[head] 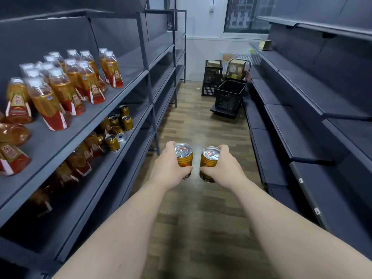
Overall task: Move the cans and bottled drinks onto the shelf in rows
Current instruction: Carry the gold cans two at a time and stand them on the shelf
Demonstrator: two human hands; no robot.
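My left hand [170,167] grips a gold can [185,158] and my right hand [225,168] grips a second gold can [208,164]. Both cans are upright, held side by side over the aisle floor with silver tops showing. On the left shelving unit, the upper shelf [120,85] carries several amber bottled drinks [66,87] standing in rows, and two more lie tipped at the far left. The shelf below [128,143] holds several gold cans [120,123] and more bottles, partly hidden under the upper shelf.
Dark shelving [302,109] lines the right side of the narrow aisle. A black basket on a low trolley [229,97], a black crate [212,81] and cardboard boxes [235,70] stand at the far end on the wooden floor [197,125].
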